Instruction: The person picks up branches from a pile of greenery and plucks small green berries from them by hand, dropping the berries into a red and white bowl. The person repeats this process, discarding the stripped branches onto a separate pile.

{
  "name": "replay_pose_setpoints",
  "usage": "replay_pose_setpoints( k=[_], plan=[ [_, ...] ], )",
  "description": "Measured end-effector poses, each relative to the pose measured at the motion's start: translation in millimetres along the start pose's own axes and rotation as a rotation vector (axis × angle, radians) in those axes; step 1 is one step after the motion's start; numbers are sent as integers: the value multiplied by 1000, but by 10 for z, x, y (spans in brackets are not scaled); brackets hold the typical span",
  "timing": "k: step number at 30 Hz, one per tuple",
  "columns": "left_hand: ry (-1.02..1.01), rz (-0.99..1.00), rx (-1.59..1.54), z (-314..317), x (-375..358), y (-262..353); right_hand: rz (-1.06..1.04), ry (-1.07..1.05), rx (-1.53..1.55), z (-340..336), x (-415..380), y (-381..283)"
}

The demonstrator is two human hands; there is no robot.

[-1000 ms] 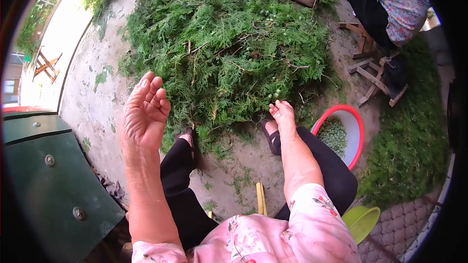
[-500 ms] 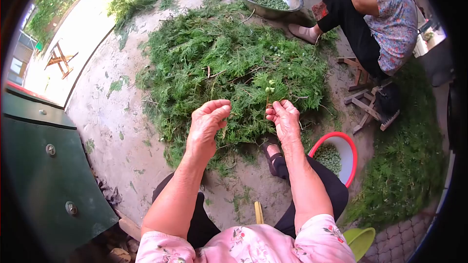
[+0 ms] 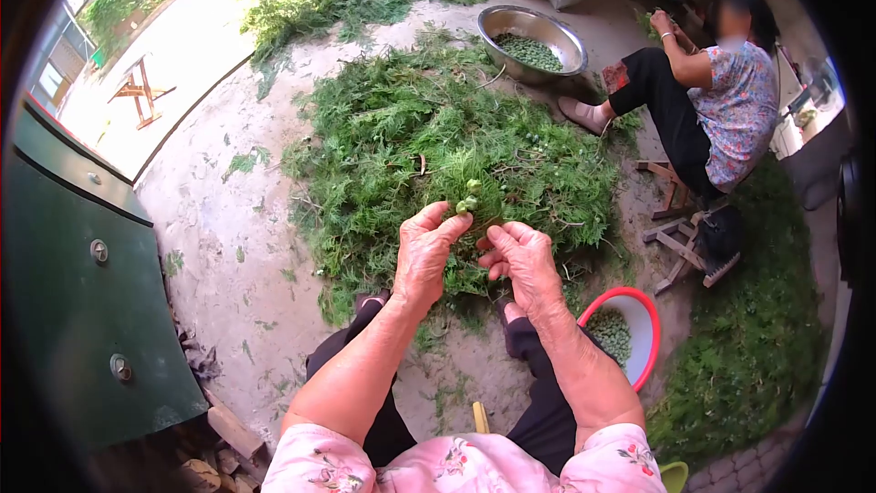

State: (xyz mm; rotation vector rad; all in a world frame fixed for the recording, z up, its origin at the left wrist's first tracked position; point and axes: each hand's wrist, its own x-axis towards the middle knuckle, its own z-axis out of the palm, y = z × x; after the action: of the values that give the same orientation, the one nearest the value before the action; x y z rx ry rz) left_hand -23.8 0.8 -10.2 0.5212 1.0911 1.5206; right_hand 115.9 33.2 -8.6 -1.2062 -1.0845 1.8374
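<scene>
A small conifer sprig with pale green cones [image 3: 468,198] is held up over a heap of cut evergreen branches [image 3: 392,119]. My left hand [image 3: 424,251] is closed, its thumb and forefinger pinching at the cones. Just to the right, my right hand [image 3: 527,267] is closed too, fingertips pinched around the sprig's lower end, which is mostly hidden by the fingers. Beside my right knee stands a white basin with a red rim [image 3: 653,338], holding many picked green cones [image 3: 610,336].
A metal bowl [image 3: 573,41] with green cones stands behind the heap. Another person [image 3: 744,100] sits at the right near wooden stools [image 3: 677,246]. More greenery [image 3: 748,356] covers the right side. A dark green metal panel [image 3: 91,310] stands at the left.
My left hand has moved right and up to the cones on the sprig. The right hand has come down slightly, bringing the cones lower and left. The view has shifted a little.
</scene>
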Motion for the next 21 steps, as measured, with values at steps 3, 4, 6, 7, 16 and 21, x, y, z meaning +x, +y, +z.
replay_pose_setpoints(
  k=[3, 4, 6, 7, 16, 21],
  plan=[
    [-5, 61, 22, -42, 23, 17, -380, 252, -13, 84, -24, -102],
    [-17, 73, 24, -54, 24, 9, -484, 276, 18, 146, -34, -164],
    [-32, 93, 36, -56, 19, 2, -505, 167, -25, 220, -43, -243],
    [-36, 104, 40, -46, 8, 11, -477, 148, -49, 253, -13, -239],
    [-68, 65, 119, -42, 4, -16, -247, 27, -28, 222, 97, -92],
    [-51, 18, 47, -7, -31, 37, -192, -21, 15, 181, 93, -99]
  ],
)
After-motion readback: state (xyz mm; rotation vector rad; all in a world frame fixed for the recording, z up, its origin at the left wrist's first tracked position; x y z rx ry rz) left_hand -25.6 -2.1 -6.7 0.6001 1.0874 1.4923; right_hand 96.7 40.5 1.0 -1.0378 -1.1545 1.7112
